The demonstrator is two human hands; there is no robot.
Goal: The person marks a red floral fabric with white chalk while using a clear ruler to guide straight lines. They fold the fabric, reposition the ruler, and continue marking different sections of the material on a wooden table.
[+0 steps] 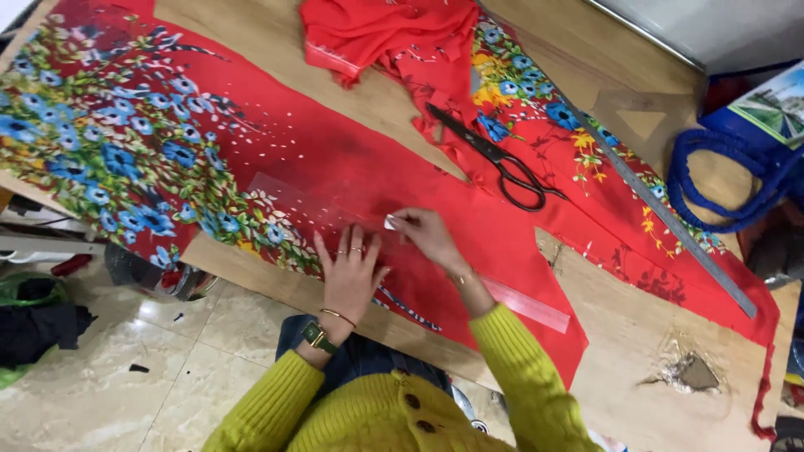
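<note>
Wooden table (276,50); left hand (350,272) flat on clear ruler (352,219); right hand (427,234) pinching chalk (390,223).

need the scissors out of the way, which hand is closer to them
Right. The right hand, pinching a small white chalk, sits just below-left of the black scissors; the left hand lies flat farther away.

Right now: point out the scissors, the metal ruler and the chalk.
scissors (492,156), head view, on the blades near the pivot.
metal ruler (670,219), head view, mid-length of the strip.
chalk (390,223), head view, white piece at right-hand fingertips.
</note>
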